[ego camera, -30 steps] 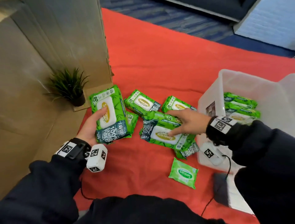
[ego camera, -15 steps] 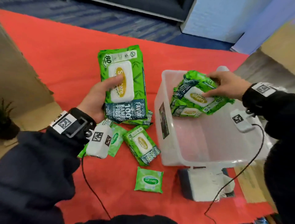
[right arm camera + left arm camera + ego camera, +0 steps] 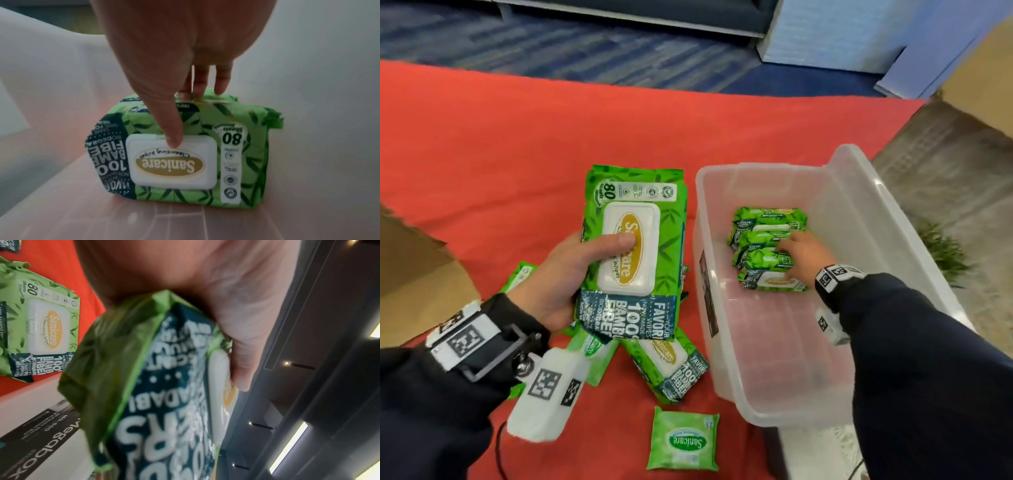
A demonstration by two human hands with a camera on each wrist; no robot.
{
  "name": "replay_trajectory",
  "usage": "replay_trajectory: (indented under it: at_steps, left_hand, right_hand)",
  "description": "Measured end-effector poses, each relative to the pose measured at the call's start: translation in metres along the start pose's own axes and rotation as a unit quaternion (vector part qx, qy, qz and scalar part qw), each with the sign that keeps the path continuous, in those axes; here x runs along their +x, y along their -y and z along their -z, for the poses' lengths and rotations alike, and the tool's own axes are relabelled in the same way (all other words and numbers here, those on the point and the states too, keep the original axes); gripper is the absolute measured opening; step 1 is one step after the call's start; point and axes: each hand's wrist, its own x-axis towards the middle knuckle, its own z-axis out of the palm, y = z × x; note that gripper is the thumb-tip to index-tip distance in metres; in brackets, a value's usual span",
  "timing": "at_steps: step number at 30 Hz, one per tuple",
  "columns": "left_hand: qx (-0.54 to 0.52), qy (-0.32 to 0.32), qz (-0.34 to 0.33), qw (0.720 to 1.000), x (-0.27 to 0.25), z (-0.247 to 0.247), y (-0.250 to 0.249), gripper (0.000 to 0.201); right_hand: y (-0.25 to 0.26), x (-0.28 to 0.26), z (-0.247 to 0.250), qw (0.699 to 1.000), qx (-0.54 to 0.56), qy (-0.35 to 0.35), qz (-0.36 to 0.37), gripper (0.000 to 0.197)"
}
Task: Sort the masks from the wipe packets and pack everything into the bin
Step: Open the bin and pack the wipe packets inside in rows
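A person's left hand (image 3: 565, 281) holds a large green wipe packet (image 3: 633, 253) in a closed grip, thumb (image 3: 613, 244) pressed across its white flip lid, fingers hidden behind it. The packet is lifted above a red cloth (image 3: 517, 137). Just below this grip, more wipe packets lie on the cloth, one of them (image 3: 671, 366) partly under the held one. A small light-green wipe pouch (image 3: 685, 440) lies nearer the person, apart from the others.

Just right of the held packet stands a clear plastic bin (image 3: 722, 383). The right hand (image 3: 803, 255) reaches inside it. Its grip closes on a stack of wipe packets (image 3: 767, 250) standing on the bin floor: in the right wrist view the thumb (image 3: 170, 126) presses the front packet's white lid and the fingers (image 3: 222, 79) hook over the far top edge of the stack (image 3: 185, 155).

The stack sits toward the bin's far end, beyond the right grip.
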Motion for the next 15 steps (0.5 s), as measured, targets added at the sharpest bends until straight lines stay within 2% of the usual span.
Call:
replay_trajectory:
  at_steps: [3,6,8,10,11,12,14,15]
  left_hand:
    - [0.021,-0.006,0.013,1.000,0.007,-0.010,0.002,0.076]
    - [0.068,-0.006,0.014,0.998,0.011,-0.036,-0.004,0.047]
    - [0.130,0.007,-0.007,0.991,0.012,-0.058,-0.009,0.041]
    - [0.218,0.033,-0.045,0.974,0.016,-0.079,-0.013,0.050]
    - [0.275,0.052,-0.068,0.958,0.020,-0.088,-0.013,0.059]
    - [0.350,0.068,-0.092,0.930,0.025,-0.098,-0.013,0.068]
    - [0.527,0.088,-0.136,0.834,0.038,-0.120,-0.010,0.084]
    - [0.597,0.092,-0.150,0.783,0.044,-0.133,-0.007,0.086]
  right_hand:
    - [0.002,-0.004,-0.012,0.995,0.089,-0.037,-0.036,0.074]
    - [0.003,-0.013,0.000,0.969,0.225,-0.047,-0.090,0.065]
    - [0.002,-0.026,0.020,0.922,0.359,-0.076,-0.121,0.051]
    - [0.002,-0.050,0.044,0.845,0.506,-0.122,-0.125,0.038]
    - [0.004,-0.067,0.055,0.796,0.577,-0.137,-0.120,0.031]
    - [0.005,-0.086,0.064,0.747,0.639,-0.142,-0.115,0.026]
    - [0.009,-0.123,0.072,0.664,0.726,-0.133,-0.120,0.019]
    - [0.010,-0.140,0.070,0.634,0.750,-0.131,-0.131,0.018]
